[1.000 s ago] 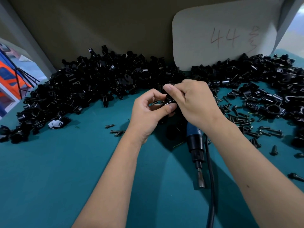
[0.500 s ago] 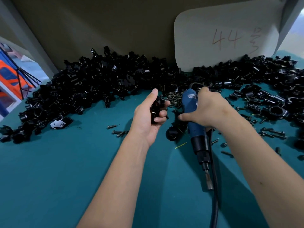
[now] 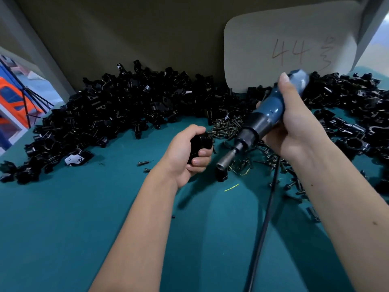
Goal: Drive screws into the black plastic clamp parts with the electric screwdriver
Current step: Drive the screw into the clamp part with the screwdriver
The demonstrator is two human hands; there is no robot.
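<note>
My left hand (image 3: 185,153) grips a black plastic clamp part (image 3: 200,144) above the teal table, fingers curled round it. My right hand (image 3: 294,125) holds the blue electric screwdriver (image 3: 267,119) lifted off the table and tilted, its metal tip (image 3: 223,164) pointing down-left, a short way right of the clamp part and apart from it. A heap of small dark screws (image 3: 226,127) lies just behind the two hands.
A long pile of black clamp parts (image 3: 117,110) runs along the back wall, with more parts (image 3: 347,114) and loose screws at the right. The screwdriver's black cord (image 3: 265,224) trails toward me. A card marked 44 (image 3: 288,51) leans on the wall. Teal table (image 3: 84,228) lies in front.
My right hand left the clamp part, picked the screwdriver up off the table and swung its tip toward the part. My left hand kept the part and closed round it.
</note>
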